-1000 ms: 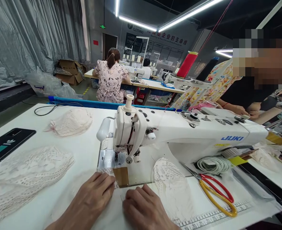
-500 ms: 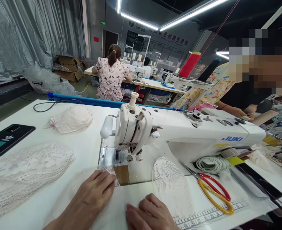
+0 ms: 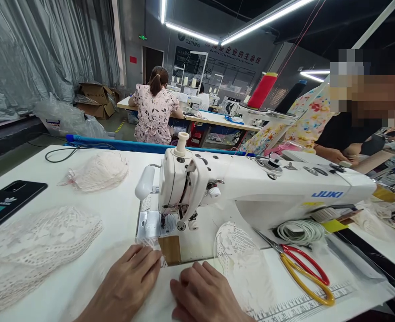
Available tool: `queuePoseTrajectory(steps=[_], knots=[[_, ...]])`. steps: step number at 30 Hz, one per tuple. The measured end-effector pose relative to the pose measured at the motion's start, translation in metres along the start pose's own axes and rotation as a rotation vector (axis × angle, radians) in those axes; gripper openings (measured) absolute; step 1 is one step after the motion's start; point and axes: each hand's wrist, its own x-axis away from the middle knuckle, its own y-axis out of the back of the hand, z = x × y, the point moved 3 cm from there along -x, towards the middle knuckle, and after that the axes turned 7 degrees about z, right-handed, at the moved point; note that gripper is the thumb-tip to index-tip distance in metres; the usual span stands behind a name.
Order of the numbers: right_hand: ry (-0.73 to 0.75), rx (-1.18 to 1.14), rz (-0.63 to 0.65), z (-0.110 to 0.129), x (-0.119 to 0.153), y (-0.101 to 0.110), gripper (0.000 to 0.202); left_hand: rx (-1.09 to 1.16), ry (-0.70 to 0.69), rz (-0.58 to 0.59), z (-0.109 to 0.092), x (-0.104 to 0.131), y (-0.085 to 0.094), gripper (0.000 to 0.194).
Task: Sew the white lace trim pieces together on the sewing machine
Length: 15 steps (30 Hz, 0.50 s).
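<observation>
A white sewing machine (image 3: 204,179) stands across the table, its needle area above a metal plate (image 3: 148,223). My left hand (image 3: 126,277) rests in front of that plate, fingers together and pressed down on sheer white lace fabric (image 3: 93,273). Close by on its right, my right hand (image 3: 205,290) lies with curled fingers on the table edge of the machine bed; whatever is under its fingers is hidden. A white lace piece (image 3: 232,246) lies just beyond the right hand. Red and yellow handled scissors (image 3: 304,273) lie to the right.
Stacked lace (image 3: 39,250), a lace bundle (image 3: 96,172) and a black phone (image 3: 11,201) are on the left. Coiled cord (image 3: 299,231) and a clear ruler (image 3: 304,308) sit at the right. One person (image 3: 155,107) sits ahead; another person's hands (image 3: 334,155) show behind the machine.
My right hand has moved forward and slightly left, nearer my left hand. My left hand stays on the lace. The view has shifted slightly.
</observation>
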Motion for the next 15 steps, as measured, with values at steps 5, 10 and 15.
queuePoseTrajectory(steps=[5, 10, 15], knots=[[0.011, -0.031, 0.018, -0.002, -0.001, 0.000, 0.021, -0.014, 0.028, 0.029, 0.004, 0.003, -0.004, 0.028], [0.066, -0.004, -0.016, -0.008, -0.010, 0.000, 0.020, 0.029, 0.050, 0.051, 0.015, -0.008, 0.004, 0.027], [0.115, 0.013, -0.044, -0.022, -0.023, -0.007, 0.034, 0.084, 0.011, 0.110, 0.035, -0.029, 0.007, 0.030]])
